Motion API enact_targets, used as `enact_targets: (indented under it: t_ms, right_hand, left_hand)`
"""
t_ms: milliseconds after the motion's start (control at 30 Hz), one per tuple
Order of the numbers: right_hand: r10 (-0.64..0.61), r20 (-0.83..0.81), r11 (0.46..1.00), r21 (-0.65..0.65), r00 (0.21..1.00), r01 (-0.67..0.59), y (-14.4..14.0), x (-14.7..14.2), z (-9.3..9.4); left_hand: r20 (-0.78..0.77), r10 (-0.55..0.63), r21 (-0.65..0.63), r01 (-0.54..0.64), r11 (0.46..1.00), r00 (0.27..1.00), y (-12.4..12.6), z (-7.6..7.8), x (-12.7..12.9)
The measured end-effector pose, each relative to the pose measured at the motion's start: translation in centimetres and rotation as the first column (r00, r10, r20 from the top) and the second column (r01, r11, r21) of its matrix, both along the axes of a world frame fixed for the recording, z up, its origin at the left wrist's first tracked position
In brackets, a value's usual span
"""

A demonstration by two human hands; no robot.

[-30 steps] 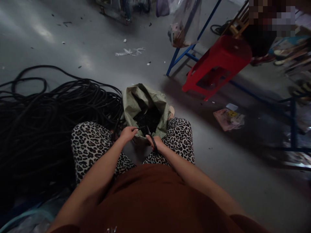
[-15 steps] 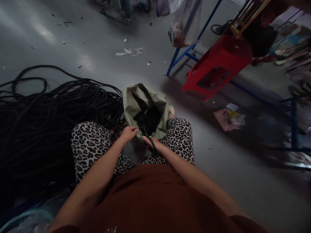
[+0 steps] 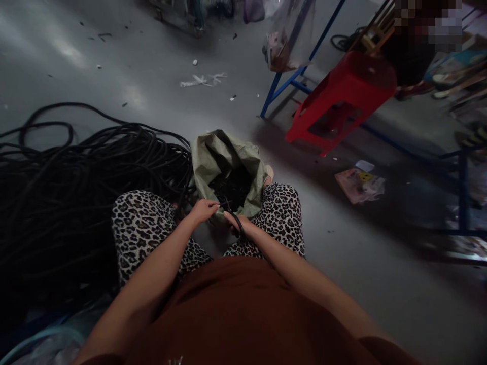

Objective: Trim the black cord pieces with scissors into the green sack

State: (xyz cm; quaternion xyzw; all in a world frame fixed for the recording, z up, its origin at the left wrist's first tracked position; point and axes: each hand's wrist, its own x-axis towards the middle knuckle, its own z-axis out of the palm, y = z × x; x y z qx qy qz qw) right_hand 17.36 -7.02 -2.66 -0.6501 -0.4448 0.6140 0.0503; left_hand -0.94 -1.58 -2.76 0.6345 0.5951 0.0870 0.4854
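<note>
My left hand (image 3: 203,210) pinches a thin black cable (image 3: 221,205) just above the mouth of a green woven sack (image 3: 213,157) that stands between my knees. My right hand (image 3: 239,226) grips a black-handled cutting tool (image 3: 238,223) whose tip meets the cable. Inside the sack lies a dark heap of black pieces (image 3: 233,185). The cable runs left toward a big pile of black cable (image 3: 76,187) on the floor.
A red plastic stool (image 3: 342,99) stands at the right beside a blue metal frame (image 3: 292,76). Paper scraps (image 3: 359,183) and white litter (image 3: 203,79) lie on the grey floor. A clear bag (image 3: 283,43) hangs from the frame.
My right hand has slid slightly left and nearer to my left hand with the tool. The left hand stays at the sack's edge.
</note>
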Motion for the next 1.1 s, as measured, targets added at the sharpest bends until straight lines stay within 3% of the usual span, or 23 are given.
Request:
enact_targets:
  t_ms: [267, 500, 833, 1100]
  right_hand:
    - [-0.079, -0.051, 0.997, 0.003, 0.996, 0.079, -0.3, -0.2, -0.5]
    - [-0.093, 0.007, 0.996, 0.006, 0.996, 0.093, -0.1, 0.0, 0.5]
    - [-0.013, 0.135, 1.000, 0.020, 0.991, 0.010, 0.2, -0.1, 1.0]
    - [0.029, 0.148, 0.999, 0.021, 0.989, -0.033, 0.1, 0.1, 0.9]
  left_hand:
    - [0.033, 0.041, -0.024, -0.041, 0.999, 0.999, 0.0, -0.1, 0.1]
    - [-0.081, 0.021, 0.048, -0.018, 0.999, 0.997, 0.2, 0.1, -0.3]
    - [-0.141, -0.017, 0.077, 0.028, 0.997, 0.990, 0.4, 0.2, -0.7]
    - [-0.217, -0.030, 0.118, 0.056, 0.991, 0.976, 0.6, 0.5, -0.7]
